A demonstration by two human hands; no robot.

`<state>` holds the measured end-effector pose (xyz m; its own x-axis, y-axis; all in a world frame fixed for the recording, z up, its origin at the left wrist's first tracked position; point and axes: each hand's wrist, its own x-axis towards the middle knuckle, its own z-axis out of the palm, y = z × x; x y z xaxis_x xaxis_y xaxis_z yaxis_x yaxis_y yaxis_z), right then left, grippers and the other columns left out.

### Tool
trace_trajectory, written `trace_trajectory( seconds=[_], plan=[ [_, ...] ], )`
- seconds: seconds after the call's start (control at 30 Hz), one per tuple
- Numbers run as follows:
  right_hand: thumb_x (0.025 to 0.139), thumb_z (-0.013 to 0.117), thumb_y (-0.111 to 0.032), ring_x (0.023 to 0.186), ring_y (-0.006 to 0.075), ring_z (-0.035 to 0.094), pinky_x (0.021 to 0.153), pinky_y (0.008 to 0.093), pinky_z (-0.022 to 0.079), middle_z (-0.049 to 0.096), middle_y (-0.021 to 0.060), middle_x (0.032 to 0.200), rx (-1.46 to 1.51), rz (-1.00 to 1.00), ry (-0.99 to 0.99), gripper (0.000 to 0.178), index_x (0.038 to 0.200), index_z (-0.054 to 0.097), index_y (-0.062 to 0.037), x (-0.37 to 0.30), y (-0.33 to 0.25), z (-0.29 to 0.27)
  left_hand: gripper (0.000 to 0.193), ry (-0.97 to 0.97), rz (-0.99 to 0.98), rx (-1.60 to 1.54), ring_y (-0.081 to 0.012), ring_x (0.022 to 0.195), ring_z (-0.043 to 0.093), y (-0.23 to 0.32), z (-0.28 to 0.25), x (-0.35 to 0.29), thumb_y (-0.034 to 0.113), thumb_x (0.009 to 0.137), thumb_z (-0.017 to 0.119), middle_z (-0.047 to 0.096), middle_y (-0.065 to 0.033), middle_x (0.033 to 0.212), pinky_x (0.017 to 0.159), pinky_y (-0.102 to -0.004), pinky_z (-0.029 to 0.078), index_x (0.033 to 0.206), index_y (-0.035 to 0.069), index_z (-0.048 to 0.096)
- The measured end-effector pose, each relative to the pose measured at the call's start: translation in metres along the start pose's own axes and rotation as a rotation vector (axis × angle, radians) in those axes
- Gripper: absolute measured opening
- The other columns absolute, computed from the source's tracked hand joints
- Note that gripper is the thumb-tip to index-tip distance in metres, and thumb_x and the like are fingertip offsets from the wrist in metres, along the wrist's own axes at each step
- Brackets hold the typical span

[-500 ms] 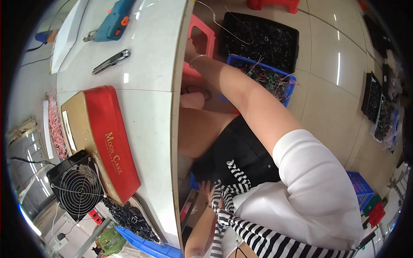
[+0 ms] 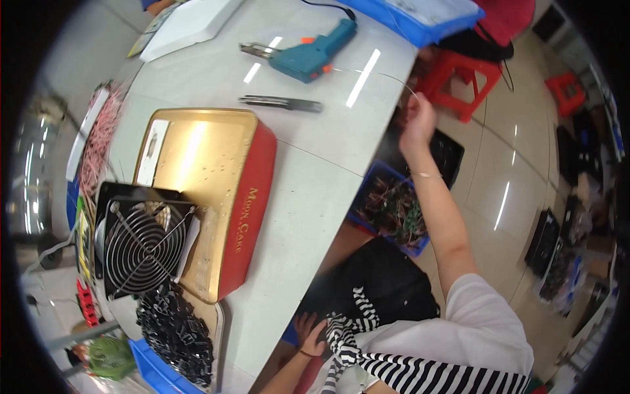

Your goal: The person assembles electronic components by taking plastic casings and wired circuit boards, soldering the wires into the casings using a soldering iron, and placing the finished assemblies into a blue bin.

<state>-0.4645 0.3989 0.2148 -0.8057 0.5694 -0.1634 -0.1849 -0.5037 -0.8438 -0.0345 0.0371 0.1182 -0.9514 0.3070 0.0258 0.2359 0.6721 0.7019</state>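
My right hand is raised beyond the table's edge, its fingers closed on a thin silvery solder wire. That wire runs over the tabletop toward a teal soldering gun, which lies on its side with a metal tip. Low by my lap, my left hand has its fingers spread and holds nothing I can see; it lies beside the striped cloth tied at my waist. A grey-handled folding-knife-shaped tool rests on the table near the soldering gun.
On the white table stand a gold-and-red tin, a black fan and a pile of black parts. A blue tray sits at the far edge. Below are a red stool and a blue crate of wires.
My right hand has risen from beside the table edge and moved right and away, with the wire in its fingers. The view has turned, showing more tabletop. My left hand stays low.
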Motion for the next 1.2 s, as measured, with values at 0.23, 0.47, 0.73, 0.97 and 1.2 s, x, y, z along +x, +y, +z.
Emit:
trace_trajectory(
  seconds=[0.23,0.47,0.73,0.97,1.2],
  plan=[
    [0.075,0.046,0.009,0.099,0.0263,0.056,0.085,0.032,0.044,0.057,0.0164,0.104,-0.995,-1.017,-0.949,0.034,0.106,0.056,0.0004,-0.032,-0.094,0.112,0.056,-0.021,0.027,-0.138,-0.0404,0.12,0.036,-0.001,-0.014,0.003,0.051,0.079,0.04,0.045,-0.0177,0.128,0.1,-0.057,0.017,0.121,0.018,0.055],
    [0.056,0.068,0.006,0.114,0.032,0.046,0.096,0.0344,0.038,0.049,0.0137,0.121,-1.686,-0.887,-1.384,0.072,0.123,0.045,-0.0082,0.015,-0.089,0.173,0.067,-0.144,0.145,-0.044,-0.0355,0.126,0.031,0.008,-0.03,0.017,0.027,0.067,0.053,0.034,-0.0128,0.139,0.103,-0.0486,0.025,0.133,0.02,0.041],
    [0.06,0.065,0.004,0.084,0.027,0.057,0.073,0.0306,0.045,0.056,0.0114,0.087,-1.302,-1.023,-1.358,0.045,0.103,0.052,-0.0038,0.012,-0.097,0.148,0.046,0.028,0.074,0.062,-0.0264,0.101,0.055,0.07,-0.062,0.004,0.01,0.072,0.057,0.05,-0.0128,0.123,0.081,-0.0345,0.046,0.117,0.013,0.055],
    [0.071,0.072,-0.026,0.054,0.0099,0.046,0.048,0.0226,0.036,0.046,0.0072,0.086,-0.305,-0.076,-1.405,0.057,0.109,0.037,-0.0009,-0.085,-0.118,0.065,0.017,0.402,0.441,0.509,-0.0122,0.067,0.06,0.145,-0.189,0.004,0.012,0.074,0.057,0.063,-0.0043,0.084,0.058,-0.0224,0.048,0.089,0.008,0.065],
    [0.067,0.076,-0.02,0.048,0.0095,0.048,0.044,0.0172,0.035,0.053,0.0116,0.08,-0.347,0.068,-1.351,0.044,0.093,0.051,0.0059,-0.211,-0.119,0.038,0.016,0.912,-0.169,0.525,-0.0237,0.076,0.061,0.101,-0.364,0.054,0.009,0.074,0.06,0.063,-0.0126,0.08,0.07,-0.0315,0.048,0.087,0.0,0.06]
  ],
)
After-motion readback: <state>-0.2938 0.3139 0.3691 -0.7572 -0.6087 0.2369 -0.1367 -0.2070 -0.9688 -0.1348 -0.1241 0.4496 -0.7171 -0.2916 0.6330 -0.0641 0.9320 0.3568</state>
